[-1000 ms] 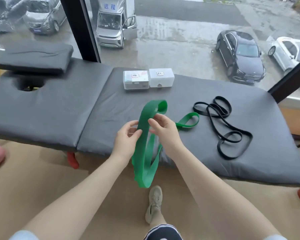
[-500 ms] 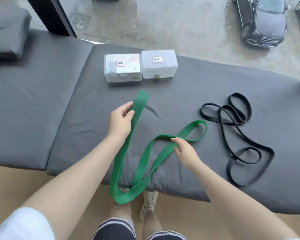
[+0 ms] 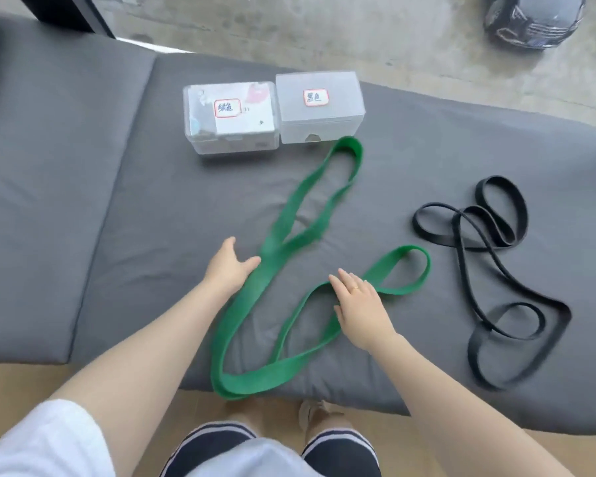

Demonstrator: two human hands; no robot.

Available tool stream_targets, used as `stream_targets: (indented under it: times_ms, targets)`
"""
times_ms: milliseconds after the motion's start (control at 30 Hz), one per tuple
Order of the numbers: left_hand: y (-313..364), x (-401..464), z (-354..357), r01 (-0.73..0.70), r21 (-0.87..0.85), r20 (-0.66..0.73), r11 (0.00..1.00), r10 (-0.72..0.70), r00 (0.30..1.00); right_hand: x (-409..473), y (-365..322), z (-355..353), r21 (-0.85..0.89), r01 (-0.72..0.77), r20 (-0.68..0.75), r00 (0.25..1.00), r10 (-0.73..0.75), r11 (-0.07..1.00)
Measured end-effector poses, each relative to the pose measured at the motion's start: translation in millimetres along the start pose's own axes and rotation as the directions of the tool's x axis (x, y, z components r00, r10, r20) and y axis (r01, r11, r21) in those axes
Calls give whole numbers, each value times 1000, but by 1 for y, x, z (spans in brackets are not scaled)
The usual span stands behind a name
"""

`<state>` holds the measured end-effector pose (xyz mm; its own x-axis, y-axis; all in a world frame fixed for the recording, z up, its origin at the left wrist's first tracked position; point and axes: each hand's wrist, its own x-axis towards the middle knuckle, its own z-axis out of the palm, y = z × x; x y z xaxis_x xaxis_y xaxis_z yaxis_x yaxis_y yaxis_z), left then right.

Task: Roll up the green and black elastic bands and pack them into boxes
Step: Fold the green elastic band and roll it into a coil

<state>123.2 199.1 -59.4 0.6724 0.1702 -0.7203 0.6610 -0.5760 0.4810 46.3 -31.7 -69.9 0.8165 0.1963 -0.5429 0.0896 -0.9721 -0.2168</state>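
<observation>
Two bare arms reach in from the near edge, white sleeve at lower left. Left hand (image 3: pixel 229 270) flat, fingers straight, thumb side touching green band (image 3: pixel 255 304), which is blurred there. Right hand (image 3: pixel 360 308) flat too, fingers spread, resting on the band where its strands cross; ring on one finger. Green band is a wide flat loop, uncoiled and twisted, near bend overhanging the edge of the grey padded bench (image 3: pixel 100 235), far bend just beside the boxes. Black band (image 3: pixel 489 270), narrower, lies in loose tangled loops to the right, well apart from both hands. Left box (image 3: pixel 231 118), clear plastic, red-framed label "绿色". Right box (image 3: pixel 320 105), frosted, label "黑色"; they touch. Beyond: wet concrete, dark car.
</observation>
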Motion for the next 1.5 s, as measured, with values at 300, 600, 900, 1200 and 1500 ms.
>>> stream_targets:
  times_ms: [300, 600, 900, 1200, 1500]
  targets:
    - [-81, -44, 48, -53, 88, -60, 995, 59, 996, -10, -2, 31, -81, 147, 35, 989, -145, 986]
    - [-67, -43, 63, -120, 355, -29, 927, 139, 990, -15, -6, 37, -207, 220, 116, 973, -200, 953]
    - [-38, -22, 40, -281, 359, -10, 890, 305, 952, 49, -27, -11, 753, -237, -47, 911, 411, 613]
    - [74, 89, 47, -346, 254, -52, 903, 370, 928, 172, -15, -53, 960, -220, 276, 617, 737, -174]
    - [106, 90, 27, -373, -340, 130, 863, 436, 890, 147, -23, -86, 995, 34, 10, 911, 413, -98]
